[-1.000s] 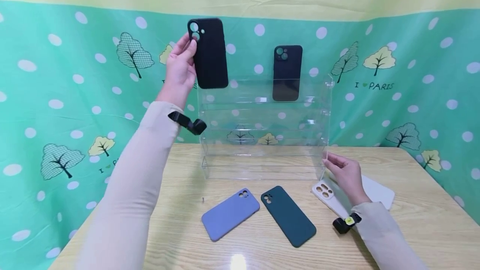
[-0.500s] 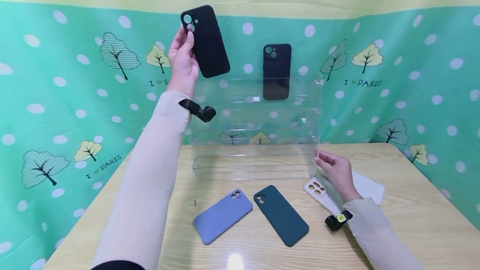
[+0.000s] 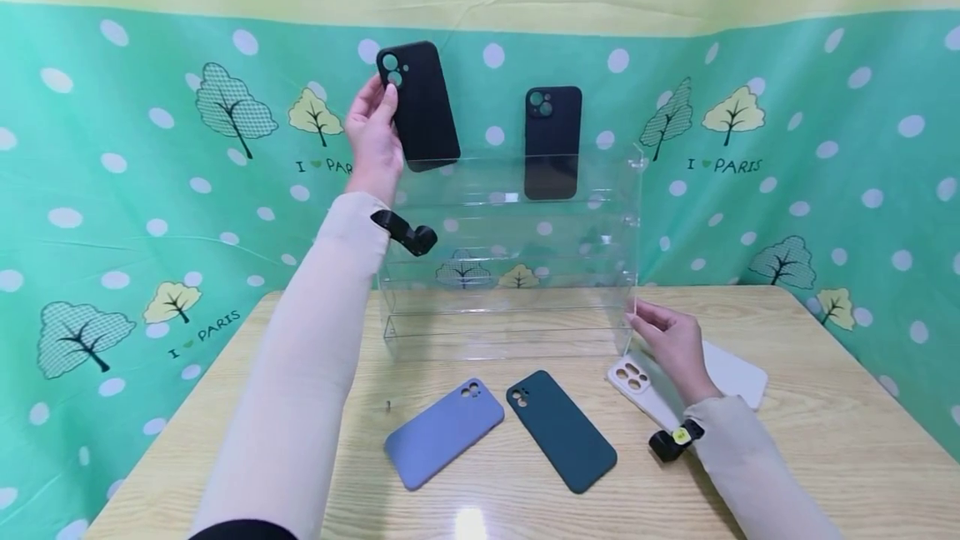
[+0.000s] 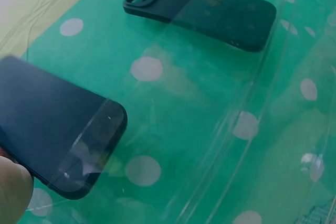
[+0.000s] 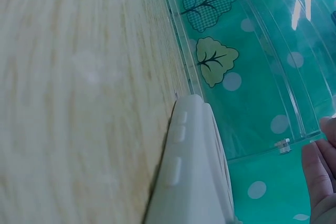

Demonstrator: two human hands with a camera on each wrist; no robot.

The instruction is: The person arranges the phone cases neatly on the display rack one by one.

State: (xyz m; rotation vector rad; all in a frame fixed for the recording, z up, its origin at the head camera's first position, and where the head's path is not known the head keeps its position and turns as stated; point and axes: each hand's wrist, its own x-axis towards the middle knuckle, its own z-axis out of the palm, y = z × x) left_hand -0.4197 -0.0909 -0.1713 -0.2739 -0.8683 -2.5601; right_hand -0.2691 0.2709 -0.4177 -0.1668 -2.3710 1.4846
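Observation:
My left hand (image 3: pixel 375 136) pinches a black phone case (image 3: pixel 423 107) by its left edge near the camera cutouts. The case leans a little, and its bottom end is behind the top front panel of a clear acrylic display rack (image 3: pixel 510 307). In the left wrist view, that end of the black phone case (image 4: pixel 58 129) shows through the clear sheet. A second dark phone case (image 3: pixel 553 140) stands in the rack's top tier, to the right. Low on the rack's right side, my right hand (image 3: pixel 671 348) grips the edge between thumb and fingers.
A lavender phone case (image 3: pixel 446 436) and a dark green phone case (image 3: pixel 562 432) lie on the wooden table (image 3: pixel 847 448) before the rack. White phone cases (image 3: pixel 735 373) lie beneath the right hand. A patterned green curtain (image 3: pixel 135 215) hangs behind.
The left hand first raised and tilted the black phone case, then lowered it so its bottom end went behind the rack's top panel. My right hand stayed at the rack's edge.

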